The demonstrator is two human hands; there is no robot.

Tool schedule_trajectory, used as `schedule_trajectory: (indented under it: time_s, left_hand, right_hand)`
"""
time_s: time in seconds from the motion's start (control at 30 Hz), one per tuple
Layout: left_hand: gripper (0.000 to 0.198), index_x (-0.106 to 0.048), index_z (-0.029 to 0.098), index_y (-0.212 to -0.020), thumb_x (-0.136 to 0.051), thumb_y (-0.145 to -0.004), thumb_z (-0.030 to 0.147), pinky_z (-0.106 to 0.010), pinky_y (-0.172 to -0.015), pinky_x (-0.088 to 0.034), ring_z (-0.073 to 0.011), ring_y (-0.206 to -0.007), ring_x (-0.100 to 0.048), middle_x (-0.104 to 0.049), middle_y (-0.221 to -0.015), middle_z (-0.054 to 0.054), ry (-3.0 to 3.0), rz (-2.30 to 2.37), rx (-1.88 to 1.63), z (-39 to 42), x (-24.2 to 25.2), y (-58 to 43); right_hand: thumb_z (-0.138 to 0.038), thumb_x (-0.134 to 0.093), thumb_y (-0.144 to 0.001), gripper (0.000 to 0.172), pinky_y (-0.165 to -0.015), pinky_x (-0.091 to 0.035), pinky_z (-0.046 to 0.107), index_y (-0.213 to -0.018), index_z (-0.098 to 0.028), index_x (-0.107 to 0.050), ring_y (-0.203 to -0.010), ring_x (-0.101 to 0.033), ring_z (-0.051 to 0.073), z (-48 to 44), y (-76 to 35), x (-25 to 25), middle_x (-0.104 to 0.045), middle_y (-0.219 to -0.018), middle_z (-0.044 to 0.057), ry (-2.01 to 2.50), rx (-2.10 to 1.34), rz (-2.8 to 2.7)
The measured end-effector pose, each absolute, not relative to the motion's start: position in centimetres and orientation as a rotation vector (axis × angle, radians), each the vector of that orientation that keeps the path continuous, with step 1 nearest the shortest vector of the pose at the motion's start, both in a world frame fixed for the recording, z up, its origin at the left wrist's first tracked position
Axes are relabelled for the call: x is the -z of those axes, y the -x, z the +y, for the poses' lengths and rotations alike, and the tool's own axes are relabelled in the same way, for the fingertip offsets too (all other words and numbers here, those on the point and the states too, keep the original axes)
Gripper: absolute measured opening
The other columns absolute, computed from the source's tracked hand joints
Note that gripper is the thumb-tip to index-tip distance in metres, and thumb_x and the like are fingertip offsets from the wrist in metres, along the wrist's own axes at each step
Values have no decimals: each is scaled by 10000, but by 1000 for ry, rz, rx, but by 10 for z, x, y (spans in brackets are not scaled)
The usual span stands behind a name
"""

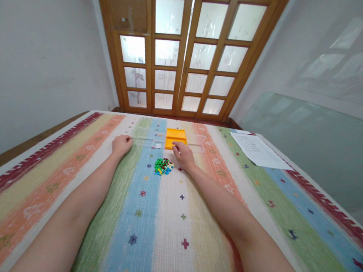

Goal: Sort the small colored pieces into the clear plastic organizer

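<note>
A small heap of coloured pieces [163,167], green, red, yellow and blue, lies on the striped cloth [160,219]. Behind it sits an orange tray [175,136], set in a row of clear trays [144,141]. My right hand [183,154] rests by the orange tray's near edge, fingers curled and fingertips touching the rim; what they hold, if anything, is hidden. My left hand [121,144] lies on the cloth at the left end of the clear trays, curled into a loose fist touching the tray edge.
A white printed sheet [259,150] lies at the cloth's far right. A glass panel [313,136] leans against the right wall. Wooden doors with frosted panes [186,55] stand beyond the far edge.
</note>
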State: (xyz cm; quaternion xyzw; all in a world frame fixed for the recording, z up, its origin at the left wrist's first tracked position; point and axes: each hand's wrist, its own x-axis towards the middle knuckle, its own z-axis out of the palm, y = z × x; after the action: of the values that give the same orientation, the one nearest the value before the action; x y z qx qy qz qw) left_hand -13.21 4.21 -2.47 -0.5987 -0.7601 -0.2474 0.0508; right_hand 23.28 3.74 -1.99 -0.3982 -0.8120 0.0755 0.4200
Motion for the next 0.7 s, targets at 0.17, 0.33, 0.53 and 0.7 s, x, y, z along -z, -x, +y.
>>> schedule_trajectory:
  time_s: [0.17, 0.33, 0.53, 0.7]
  left_hand:
    - [390, -800, 207, -1043, -492, -907, 404, -412, -885, -474, -330, -1034, -652, -764, -1089, -138, 1864, -2288, 759, 44, 28, 132]
    - [387, -798, 222, -1083, -531, -892, 426, -431, -952, -468, -338, -1108, -629, -740, -1169, -136, 1895, -2264, 761, 46, 32, 131]
    - [445, -793, 233, -1078, -502, -933, 537, -426, -950, -467, -326, -1111, -614, -730, -1163, -131, 1907, -2260, 727, 45, 33, 129]
    - [491, -788, 229, -1100, -439, -971, 548, -425, -934, -465, -329, -1108, -620, -731, -1177, -137, 1920, -2219, 707, 45, 34, 129]
  right_hand:
    - [-320, -488, -1043, 267, -906, -484, 336, -1198, -208, -674, -987, -661, 222, 37, -232, 19, -730, -1108, 83, 993, -185, -2047]
    - [-319, -483, -1046, 259, -903, -484, 335, -1181, -211, -677, -991, -660, 221, 36, -233, 19, -730, -1101, 80, 986, -183, -2056]
    - [-325, -477, -1052, 252, -933, -479, 341, -1154, -217, -681, -1038, -657, 223, 37, -233, 20, -730, -1119, 77, 970, -183, -2066]
    - [-324, -473, -1054, 252, -932, -475, 343, -1146, -221, -684, -1042, -652, 225, 38, -233, 20, -727, -1114, 78, 964, -176, -2081]
